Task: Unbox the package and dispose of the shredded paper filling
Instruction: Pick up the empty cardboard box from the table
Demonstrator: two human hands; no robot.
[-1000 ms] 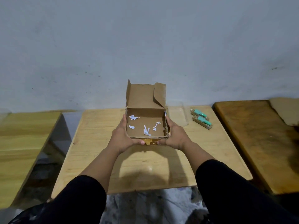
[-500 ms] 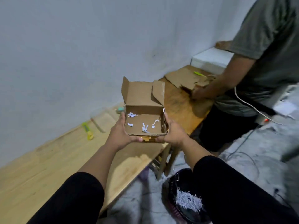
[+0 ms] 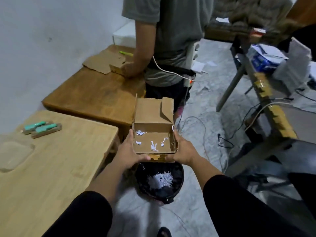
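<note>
An open cardboard box (image 3: 150,117) with its lid flap up hangs in the air, upright, off the right edge of the light table. My left hand (image 3: 129,151) grips its left side and my right hand (image 3: 183,150) grips its right side, thumbs curled over the front rim. Several small white paper shreds (image 3: 153,145) lie on the box floor. Just below and in front of the box stands a black bin (image 3: 177,183) on the floor, holding a heap of white shredded paper (image 3: 161,179).
A light wooden table (image 3: 51,168) at left carries two green-handled tools (image 3: 41,128) and a clear plastic sheet (image 3: 13,154). Beyond it, a person (image 3: 171,40) works cardboard on a darker table (image 3: 95,96). Cables (image 3: 196,127) trail over the floor; a cluttered bench (image 3: 273,117) stands right.
I have turned right with the box in both hands, carrying it off the table. The bin with shredded paper now sits right beneath the box.
</note>
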